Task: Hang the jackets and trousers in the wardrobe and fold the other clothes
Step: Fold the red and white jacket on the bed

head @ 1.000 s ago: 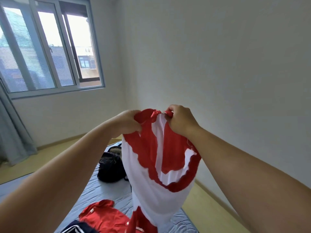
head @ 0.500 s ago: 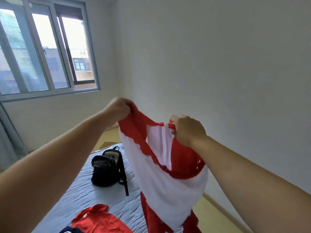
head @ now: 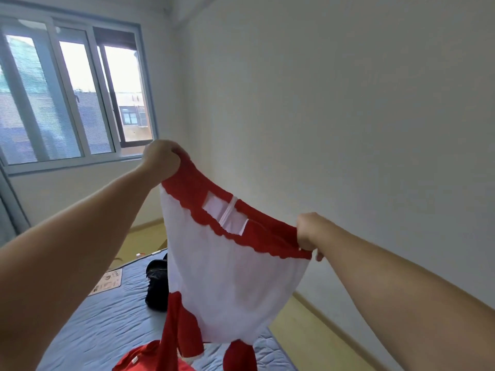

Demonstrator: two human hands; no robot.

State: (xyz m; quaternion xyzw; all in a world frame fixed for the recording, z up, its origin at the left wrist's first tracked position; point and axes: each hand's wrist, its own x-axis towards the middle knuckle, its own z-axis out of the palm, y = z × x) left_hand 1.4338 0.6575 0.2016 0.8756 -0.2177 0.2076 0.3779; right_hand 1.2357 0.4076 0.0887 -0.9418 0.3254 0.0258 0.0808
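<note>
The left hand [head: 163, 159] pinches the red-and-white garment [head: 230, 279] at its 11 o'clock corner, and the right hand [head: 308, 232] pinches the red scalloped edge at 3 o'clock. The garment hangs spread above the mattress [head: 88, 322]. It looks light, soft and limp, so it is probably best gripped at the corners for folding.
</note>
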